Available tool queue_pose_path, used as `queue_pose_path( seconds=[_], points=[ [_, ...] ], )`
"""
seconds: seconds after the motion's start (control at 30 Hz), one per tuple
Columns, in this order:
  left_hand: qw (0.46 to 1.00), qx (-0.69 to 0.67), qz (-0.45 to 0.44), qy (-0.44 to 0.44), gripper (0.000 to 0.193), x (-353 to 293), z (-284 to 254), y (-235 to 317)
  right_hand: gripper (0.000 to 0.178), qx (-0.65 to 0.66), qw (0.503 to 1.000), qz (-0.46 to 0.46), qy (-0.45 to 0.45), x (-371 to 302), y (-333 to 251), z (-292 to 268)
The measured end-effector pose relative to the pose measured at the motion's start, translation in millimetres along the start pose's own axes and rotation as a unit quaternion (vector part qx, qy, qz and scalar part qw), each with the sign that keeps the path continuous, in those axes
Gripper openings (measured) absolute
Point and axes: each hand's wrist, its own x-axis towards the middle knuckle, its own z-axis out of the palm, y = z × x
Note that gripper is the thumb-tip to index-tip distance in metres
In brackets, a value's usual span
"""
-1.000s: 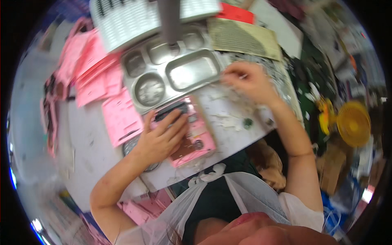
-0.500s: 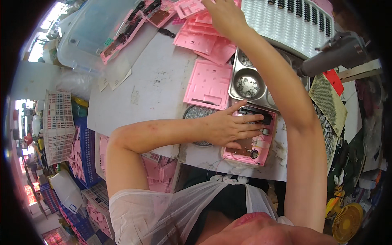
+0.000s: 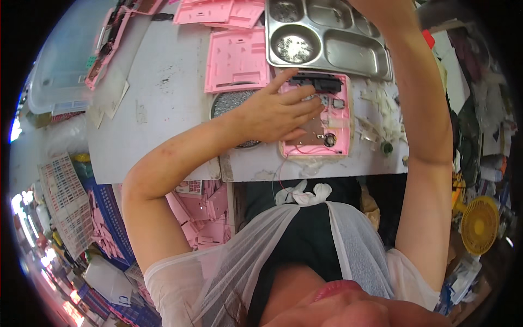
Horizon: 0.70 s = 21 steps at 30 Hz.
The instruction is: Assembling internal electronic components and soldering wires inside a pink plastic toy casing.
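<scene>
My left hand (image 3: 283, 113) lies palm down over a pink plastic casing (image 3: 341, 131), fingers apart, thumb toward me. Inside the casing are a brown circuit board (image 3: 313, 136), a black part (image 3: 329, 83) along the far edge and a small round component (image 3: 330, 140). Thin red wires trail over its near edge. Past the right end of a steel compartment tray (image 3: 354, 54), my right hand (image 3: 384, 8) is cut off by the top edge, its fingers out of sight. The tray's round compartments hold small metal pieces. A pink panel (image 3: 237, 60) lies flat left of the tray.
Left of the casing, partly under my left forearm, is a round dish (image 3: 212, 111) of small silver pieces. More pink panels (image 3: 201, 12) lie at the back. A clear plastic bin (image 3: 65, 71) stands far left. A yellow fan (image 3: 480, 225) is low on the right.
My right hand has left the pink panels and moved right, past the tray. My left hand remains on the casing. The whole view has shifted, and the grey tool no longer shows.
</scene>
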Motion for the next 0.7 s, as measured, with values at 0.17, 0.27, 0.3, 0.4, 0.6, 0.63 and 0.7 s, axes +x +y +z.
queue_pose_path(
  seconds=[0.17,0.27,0.3,0.4,0.6,0.63,0.7],
  points=[
    [1.000,0.016,0.009,-0.001,0.053,7.7,-13.9,0.2,0.030,0.143,0.958,0.247,0.016,-131.6,-61.5,-102.1],
    [1.000,0.001,-0.029,0.009,0.053,3.8,-10.7,6.6,0.041,0.168,0.919,0.352,0.052,-199.7,-71.7,-159.2],
    [0.998,-0.043,-0.052,0.004,0.054,2.1,-9.4,4.9,0.042,0.213,0.891,0.391,0.088,-213.5,-76.4,-163.8],
    [0.988,-0.138,-0.067,0.019,0.055,-8.2,4.5,-1.6,0.044,0.332,0.789,0.491,0.162,-250.8,-77.9,-169.4],
    [0.992,-0.087,-0.082,0.043,0.060,4.1,-8.9,10.0,0.046,0.423,0.696,0.560,0.152,-301.9,-67.9,-152.4],
    [0.990,-0.085,-0.106,0.047,0.060,6.4,-6.7,18.8,0.045,0.434,0.702,0.547,0.141,-294.0,-69.6,-142.4],
    [0.991,-0.063,-0.107,0.058,0.057,18.0,-4.6,29.6,0.045,0.435,0.694,0.553,0.148,-299.0,-66.8,-138.2]
  ],
)
